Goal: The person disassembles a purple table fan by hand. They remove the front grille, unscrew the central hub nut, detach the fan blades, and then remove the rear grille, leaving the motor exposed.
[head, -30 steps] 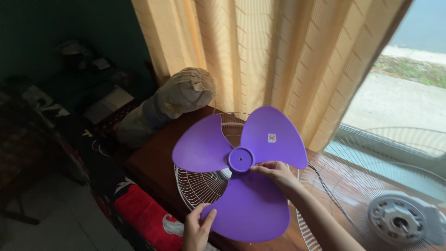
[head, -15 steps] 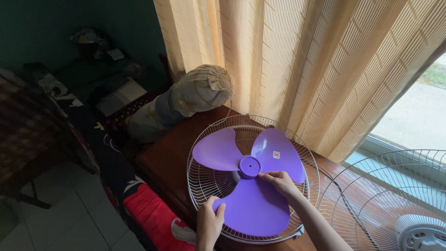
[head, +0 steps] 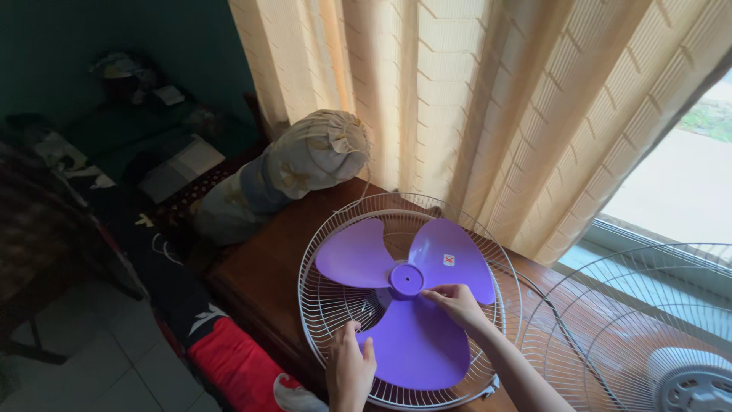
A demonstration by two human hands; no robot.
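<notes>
My right hand (head: 456,302) pinches the purple three-blade fan propeller (head: 408,294) just right of its round hub (head: 406,280), fingers narrow on the plastic. My left hand (head: 351,368) holds the near edge of the lowest blade, thumb on top and fingers curled under, touching the wire beneath. The propeller lies inside the white wire fan guard (head: 320,252), which rests flat on the brown wooden surface (head: 263,263). To the right stands a second wire guard (head: 610,320) with the grey motor housing (head: 690,385) at the near right corner. A cloth-wrapped bundle (head: 301,164) leans at the far left edge of the surface, before the beige curtain (head: 473,99). Red and dark fabric (head: 229,351) hangs below the near edge.

Risks, as I judge them: the blade is thin and held only at two points, so a slack pinch could let it tip and scrape the wires. My left fingers sit between blade and wire and could be nipped. The guard overhangs close to the near edge; a push toward me might slide it off.
</notes>
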